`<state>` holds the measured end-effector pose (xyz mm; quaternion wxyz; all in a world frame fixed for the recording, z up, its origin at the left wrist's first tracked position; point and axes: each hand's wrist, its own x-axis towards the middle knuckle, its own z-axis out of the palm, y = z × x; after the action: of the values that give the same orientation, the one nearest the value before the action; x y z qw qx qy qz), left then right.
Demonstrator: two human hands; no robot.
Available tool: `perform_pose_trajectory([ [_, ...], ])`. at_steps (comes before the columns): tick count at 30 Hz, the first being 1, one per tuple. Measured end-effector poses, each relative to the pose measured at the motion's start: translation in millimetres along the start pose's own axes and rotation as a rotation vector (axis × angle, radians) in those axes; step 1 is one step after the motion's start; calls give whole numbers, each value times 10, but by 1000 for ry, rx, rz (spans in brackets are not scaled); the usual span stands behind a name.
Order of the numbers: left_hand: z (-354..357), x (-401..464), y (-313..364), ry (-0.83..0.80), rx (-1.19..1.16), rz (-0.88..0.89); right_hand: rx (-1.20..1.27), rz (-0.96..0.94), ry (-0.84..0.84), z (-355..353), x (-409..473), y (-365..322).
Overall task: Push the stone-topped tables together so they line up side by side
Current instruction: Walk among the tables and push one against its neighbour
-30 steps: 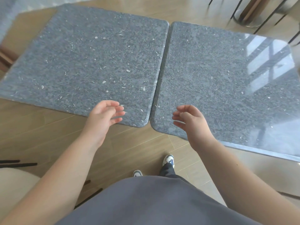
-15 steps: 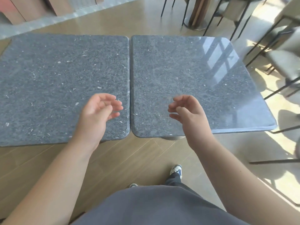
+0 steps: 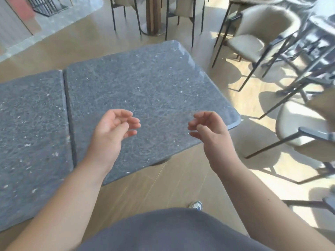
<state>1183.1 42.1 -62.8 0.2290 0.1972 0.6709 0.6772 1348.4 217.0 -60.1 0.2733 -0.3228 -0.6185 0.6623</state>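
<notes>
Head view looks down on two grey speckled stone-topped tables with rounded corners, standing on a pale wood plank floor point(image 3: 163, 187). Left-hand stone table point(image 3: 30, 142) and right-hand stone table point(image 3: 145, 91) sit side by side, their long edges parted only by a thin dark seam point(image 3: 69, 120). Near edges look roughly level, though the picture is blurred. Left hand point(image 3: 112, 134) and right hand point(image 3: 210, 133) hover above the right-hand table's near part, fingers loosely curled, holding nothing. Beige cushioned chairs with thin black metal legs point(image 3: 253, 38) crowd the sunlit floor to the right, near that table's outer edge. Bare floor lies along the near side, where a shoe point(image 3: 196, 205) shows.
</notes>
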Motion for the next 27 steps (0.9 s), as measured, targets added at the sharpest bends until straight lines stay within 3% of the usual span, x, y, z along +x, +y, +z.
perform_pose_trajectory([
  [10,2550,703,-163,-320,21,-60,-85,98,212,-2046,672,-56],
  [17,3315,1123,-172,-403,9,-16,0,78,310,-2729,957,-84],
  [27,4464,2188,-261,-567,-33,-47,-121,72,392,-3458,2161,-368],
])
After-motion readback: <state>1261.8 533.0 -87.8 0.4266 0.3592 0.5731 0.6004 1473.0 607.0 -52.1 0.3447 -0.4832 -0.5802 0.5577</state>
